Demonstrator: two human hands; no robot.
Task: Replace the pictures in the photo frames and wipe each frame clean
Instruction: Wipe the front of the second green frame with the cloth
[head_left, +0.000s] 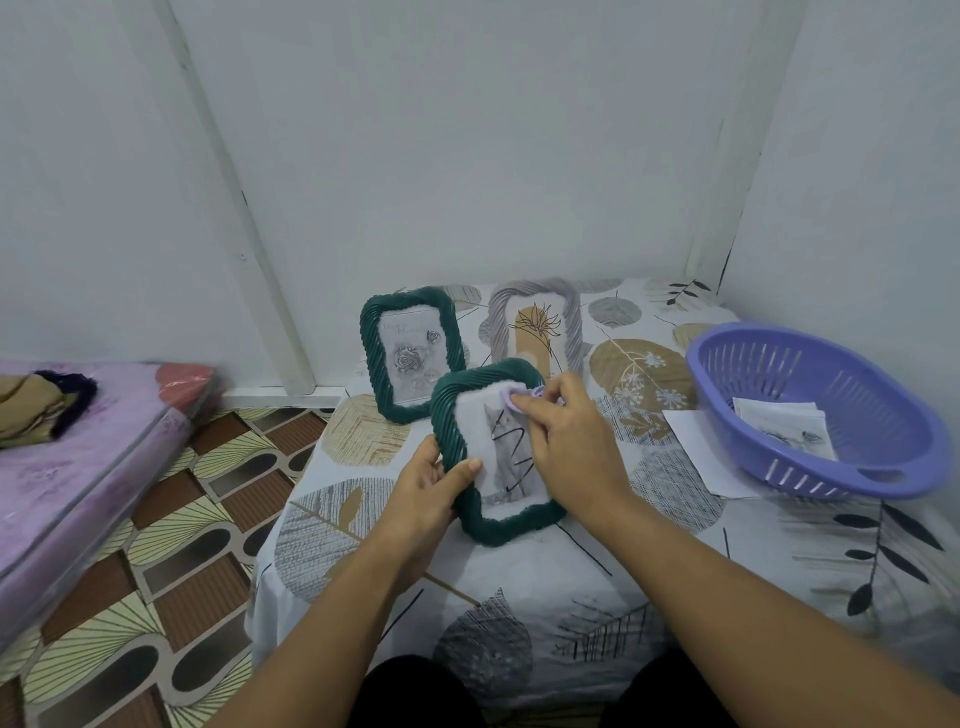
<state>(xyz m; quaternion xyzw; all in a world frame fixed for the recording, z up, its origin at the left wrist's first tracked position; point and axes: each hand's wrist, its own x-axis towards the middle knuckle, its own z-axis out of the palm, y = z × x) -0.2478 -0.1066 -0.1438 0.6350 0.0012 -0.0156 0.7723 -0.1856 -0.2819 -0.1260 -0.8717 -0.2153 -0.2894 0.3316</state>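
Green photo frame (496, 452), tilted above the tabletop (675, 519). Left hand (426, 488) grips its left edge, fingers curled; right hand (566, 431) pinches a lilac cloth (522, 397) against the glazing. Probably light, rigid, fragile-fronted: best held by the ribbed rim.

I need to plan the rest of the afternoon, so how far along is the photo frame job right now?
Roughly midway, I'd guess. The standing green frame already holds a rose picture. In hand: the left hand grips the green cat frame while the right hand rubs its glass with a lilac cloth. Left: the grey frame looks empty, showing only tablecloth, and loose pictures lie in the purple basket.
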